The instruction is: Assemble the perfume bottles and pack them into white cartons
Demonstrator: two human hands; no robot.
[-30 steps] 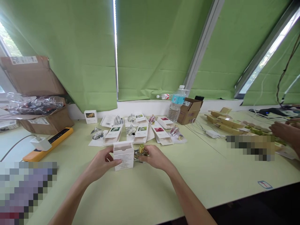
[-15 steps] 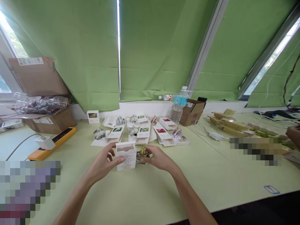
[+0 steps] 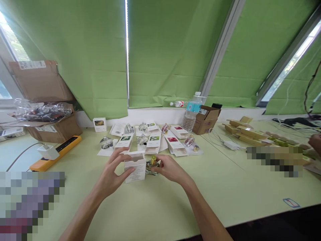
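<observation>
My left hand (image 3: 111, 174) grips a small white carton (image 3: 135, 168) with its top flap raised, thumb on the front face and fingers curled over the back edge. My right hand (image 3: 169, 169) is closed on a small clear glass bottle with a gold cap (image 3: 152, 164), held right beside the carton's right side. Both are just above the pale green table (image 3: 160, 201). Behind them lie several more open white cartons (image 3: 152, 140) and glass bottles (image 3: 105, 143) on paper sheets.
A water bottle (image 3: 191, 112) and a small cardboard box (image 3: 206, 118) stand at the back. A large cardboard box of bottles (image 3: 47, 124) and a yellow power strip (image 3: 56, 152) are at left. Another person's hand (image 3: 315, 142) works among tan boxes (image 3: 240, 130) at far right.
My left fingers have lifted higher over the carton's top edge. The bottle and my right hand stay pressed against the carton's side. The view barely shifted.
</observation>
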